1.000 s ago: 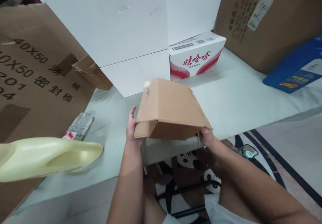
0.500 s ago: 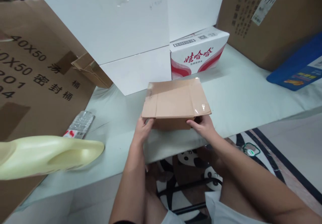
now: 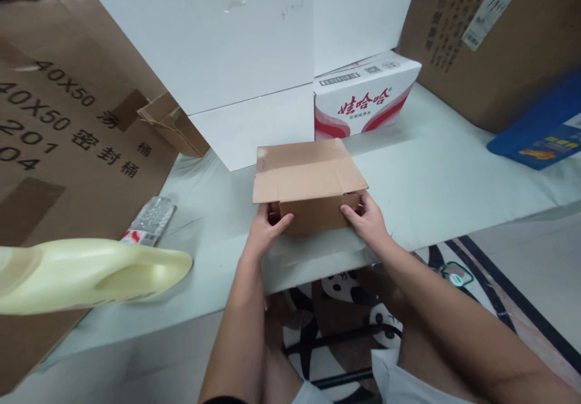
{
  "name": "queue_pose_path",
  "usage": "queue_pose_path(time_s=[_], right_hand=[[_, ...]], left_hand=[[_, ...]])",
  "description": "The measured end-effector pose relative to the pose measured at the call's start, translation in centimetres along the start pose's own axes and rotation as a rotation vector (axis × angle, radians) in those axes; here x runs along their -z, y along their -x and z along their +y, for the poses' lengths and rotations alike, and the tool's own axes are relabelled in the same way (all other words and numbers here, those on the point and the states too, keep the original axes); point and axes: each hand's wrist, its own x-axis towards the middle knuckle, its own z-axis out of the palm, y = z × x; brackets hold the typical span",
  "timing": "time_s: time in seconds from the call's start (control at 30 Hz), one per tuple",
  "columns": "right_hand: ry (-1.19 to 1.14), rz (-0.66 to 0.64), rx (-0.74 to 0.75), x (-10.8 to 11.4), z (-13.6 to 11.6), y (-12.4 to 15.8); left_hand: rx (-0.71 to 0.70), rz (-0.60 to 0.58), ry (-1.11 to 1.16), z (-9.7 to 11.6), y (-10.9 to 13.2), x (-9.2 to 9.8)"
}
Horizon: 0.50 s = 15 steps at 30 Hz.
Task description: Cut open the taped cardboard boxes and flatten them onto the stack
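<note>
A small brown cardboard box (image 3: 313, 171) sits on the cloth-covered table in front of me. Its wide top reaches past the body at the left, and its front wall faces me. My left hand (image 3: 269, 230) grips the near left corner, thumb on the front wall and other fingers hidden under the overhanging top. At the near right corner, my right hand (image 3: 367, 219) holds the box with its thumb against the front wall. What lies inside the box cannot be seen.
Pale green cloth (image 3: 408, 180) covers the table. White boxes (image 3: 254, 41) and a red-and-white carton (image 3: 367, 98) stand behind. A large brown carton (image 3: 49, 138), pale yellow bottle (image 3: 91, 274) and clear plastic packet (image 3: 152, 216) are at left; a blue container (image 3: 540, 129) is at right.
The cardboard box has turned slightly and its top has shifted left, showing more of the front wall. Both thumbs have moved from near the top's edge onto that wall.
</note>
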Motion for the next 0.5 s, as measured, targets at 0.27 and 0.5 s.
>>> queue_pose_path(time_s=[0.27, 0.5], right_hand=[[-0.135, 0.091, -0.041, 1.8, -0.5, -1.1], [-0.288, 0.101, -0.073, 2.4, 0.1, -1.5]], left_hand=[[0.027, 0.037, 0.091, 1.3, 0.4, 1.4], [0.078, -0.068, 0.087, 1.2, 0.7, 1.9]])
